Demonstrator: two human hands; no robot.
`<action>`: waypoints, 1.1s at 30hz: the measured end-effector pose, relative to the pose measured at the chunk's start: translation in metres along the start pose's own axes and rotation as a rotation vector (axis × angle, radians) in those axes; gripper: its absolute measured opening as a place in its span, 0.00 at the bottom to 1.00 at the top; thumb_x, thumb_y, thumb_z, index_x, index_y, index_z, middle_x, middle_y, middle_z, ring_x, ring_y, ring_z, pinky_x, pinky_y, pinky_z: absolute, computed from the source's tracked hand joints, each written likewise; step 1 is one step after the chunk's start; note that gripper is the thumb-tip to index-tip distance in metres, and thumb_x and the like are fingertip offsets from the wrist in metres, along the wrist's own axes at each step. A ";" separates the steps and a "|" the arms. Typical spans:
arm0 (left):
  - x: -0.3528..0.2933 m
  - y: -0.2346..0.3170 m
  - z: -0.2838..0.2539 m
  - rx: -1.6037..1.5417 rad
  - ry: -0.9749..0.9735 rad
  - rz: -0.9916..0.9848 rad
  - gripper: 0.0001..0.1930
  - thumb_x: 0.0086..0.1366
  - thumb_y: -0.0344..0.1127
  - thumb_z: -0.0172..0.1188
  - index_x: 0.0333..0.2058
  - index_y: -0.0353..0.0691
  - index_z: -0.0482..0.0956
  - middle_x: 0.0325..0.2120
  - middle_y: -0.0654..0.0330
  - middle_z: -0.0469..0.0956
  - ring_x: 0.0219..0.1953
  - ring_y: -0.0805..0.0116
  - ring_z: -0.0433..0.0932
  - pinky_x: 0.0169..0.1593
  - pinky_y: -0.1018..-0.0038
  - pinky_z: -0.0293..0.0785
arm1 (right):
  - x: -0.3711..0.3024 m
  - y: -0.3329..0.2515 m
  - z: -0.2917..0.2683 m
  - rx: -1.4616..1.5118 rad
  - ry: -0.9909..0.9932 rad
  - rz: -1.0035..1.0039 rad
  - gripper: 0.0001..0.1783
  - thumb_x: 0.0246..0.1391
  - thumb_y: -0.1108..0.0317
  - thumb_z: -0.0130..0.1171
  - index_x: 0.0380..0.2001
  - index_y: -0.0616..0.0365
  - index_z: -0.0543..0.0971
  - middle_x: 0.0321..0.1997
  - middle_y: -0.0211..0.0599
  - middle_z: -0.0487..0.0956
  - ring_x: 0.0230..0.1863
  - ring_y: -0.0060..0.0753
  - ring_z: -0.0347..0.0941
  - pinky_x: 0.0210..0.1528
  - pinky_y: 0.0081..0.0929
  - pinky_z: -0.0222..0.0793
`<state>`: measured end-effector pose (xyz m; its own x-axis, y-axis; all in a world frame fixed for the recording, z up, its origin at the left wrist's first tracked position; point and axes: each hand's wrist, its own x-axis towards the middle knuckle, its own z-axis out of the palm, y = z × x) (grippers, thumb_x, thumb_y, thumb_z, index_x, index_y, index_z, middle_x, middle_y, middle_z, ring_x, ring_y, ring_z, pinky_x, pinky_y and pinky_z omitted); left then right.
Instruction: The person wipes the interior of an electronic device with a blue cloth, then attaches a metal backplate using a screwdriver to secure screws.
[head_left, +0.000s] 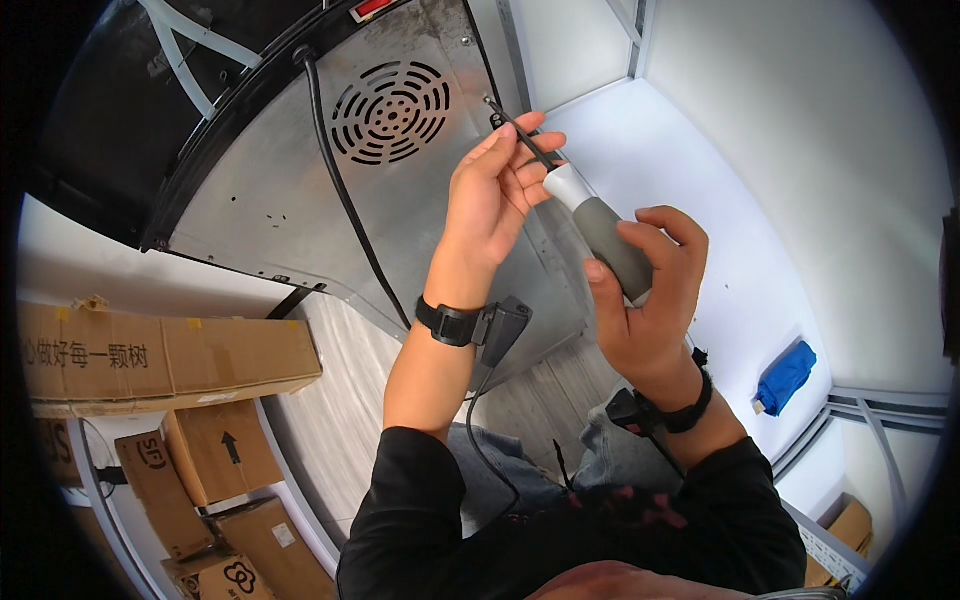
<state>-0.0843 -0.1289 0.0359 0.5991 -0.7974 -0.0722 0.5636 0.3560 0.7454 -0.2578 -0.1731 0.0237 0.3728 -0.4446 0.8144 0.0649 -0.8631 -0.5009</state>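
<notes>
A screwdriver (615, 245) with a grey and white handle and a thin dark shaft slants up to the left. My right hand (660, 290) grips the handle between thumb and fingers. Around the shaft, close to its tip, my left hand (500, 190) has its thumb and fingers closed, with some fingertips spread behind. The tip, with what looks like a small screw on it, is by the right edge of a silver metal panel (300, 220). This panel has a round slotted vent (393, 113). Whether the tip touches the panel I cannot tell.
A black power cord (345, 195) hangs down the panel. Right of it stands a white shelf surface (690, 200) bearing a blue cloth-like bundle (787, 378). Cardboard boxes (225, 455) fill a rack at the lower left. A long carton (240, 358) lies above them.
</notes>
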 end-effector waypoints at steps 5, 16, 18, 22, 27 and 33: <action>0.007 -0.003 -0.020 -0.015 -0.146 0.037 0.14 0.73 0.39 0.46 0.43 0.33 0.74 0.33 0.53 0.81 0.27 0.70 0.79 0.32 0.75 0.78 | -0.011 0.006 0.006 0.151 0.051 -0.041 0.23 0.50 0.71 0.65 0.48 0.63 0.69 0.46 0.52 0.70 0.38 0.47 0.73 0.34 0.34 0.71; -0.008 -0.005 -0.002 0.128 -0.164 0.043 0.17 0.73 0.44 0.45 0.34 0.36 0.75 0.29 0.52 0.80 0.23 0.74 0.77 0.25 0.81 0.74 | -0.006 0.001 0.011 -0.002 0.150 -0.091 0.21 0.51 0.68 0.64 0.47 0.61 0.70 0.38 0.44 0.73 0.32 0.43 0.73 0.31 0.32 0.70; -0.007 -0.006 0.002 0.152 -0.116 0.041 0.18 0.73 0.44 0.44 0.33 0.36 0.75 0.28 0.51 0.80 0.21 0.74 0.77 0.23 0.82 0.73 | -0.009 0.002 0.011 0.070 0.107 -0.085 0.22 0.51 0.68 0.64 0.47 0.62 0.70 0.39 0.45 0.72 0.33 0.42 0.72 0.31 0.32 0.70; -0.007 -0.005 -0.003 0.275 -0.108 0.049 0.17 0.73 0.43 0.44 0.35 0.35 0.74 0.32 0.48 0.80 0.19 0.73 0.77 0.23 0.80 0.75 | -0.009 -0.003 -0.007 0.037 -0.233 0.056 0.26 0.48 0.72 0.64 0.50 0.63 0.67 0.45 0.51 0.69 0.42 0.45 0.70 0.39 0.35 0.69; -0.018 -0.005 0.011 0.114 -0.197 -0.015 0.16 0.73 0.42 0.44 0.37 0.34 0.72 0.35 0.46 0.79 0.18 0.72 0.75 0.24 0.78 0.77 | 0.000 -0.004 -0.002 0.011 -0.024 -0.002 0.25 0.48 0.71 0.65 0.49 0.61 0.69 0.44 0.48 0.71 0.40 0.45 0.71 0.37 0.34 0.70; -0.006 -0.012 -0.007 0.169 -0.194 0.021 0.16 0.74 0.40 0.41 0.40 0.32 0.71 0.34 0.45 0.79 0.20 0.71 0.78 0.23 0.78 0.78 | -0.014 0.007 -0.001 0.010 -0.092 -0.085 0.28 0.46 0.67 0.69 0.48 0.62 0.69 0.49 0.51 0.66 0.45 0.48 0.68 0.40 0.34 0.70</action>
<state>-0.0904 -0.1246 0.0228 0.4797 -0.8754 0.0607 0.4394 0.2995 0.8469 -0.2637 -0.1733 0.0088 0.4487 -0.3457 0.8241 0.1089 -0.8941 -0.4344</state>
